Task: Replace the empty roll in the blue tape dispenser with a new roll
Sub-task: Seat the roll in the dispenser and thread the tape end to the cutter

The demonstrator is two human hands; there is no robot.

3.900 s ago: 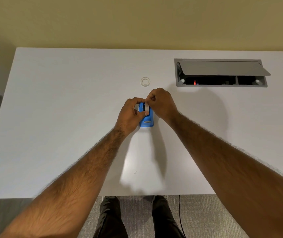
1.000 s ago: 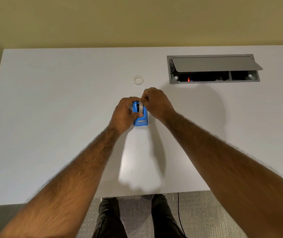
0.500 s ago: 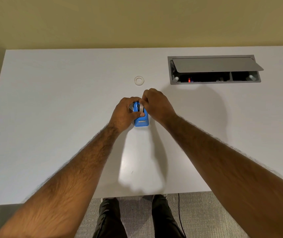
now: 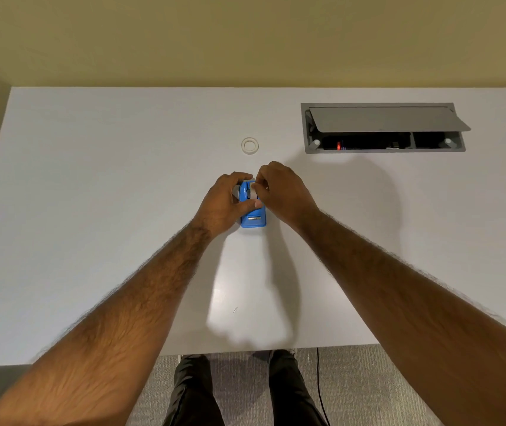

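Both hands meet at frame centre on the blue tape dispenser [image 4: 253,221], which rests on the white surface [image 4: 92,210]. Left hand [image 4: 225,202] grips its side; right hand [image 4: 285,193] pinches the new roll [image 4: 254,193] in it. Empty core [image 4: 249,145] lies above, apart.

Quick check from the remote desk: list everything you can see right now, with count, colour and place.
table: one, white, fills most of the view
tape dispenser: one, blue, table centre, between both hands
tape roll: one, pale, at the dispenser's top under the fingers; seating unclear
empty core ring: one, whitish, lying flat beyond the dispenser
cable hatch: one, grey, lid raised, far right of table
wall: yellowish, behind
floor: grey carpet, below
left hand: steadies the dispenser
right hand: pinches the roll
legs: two, dark trousers
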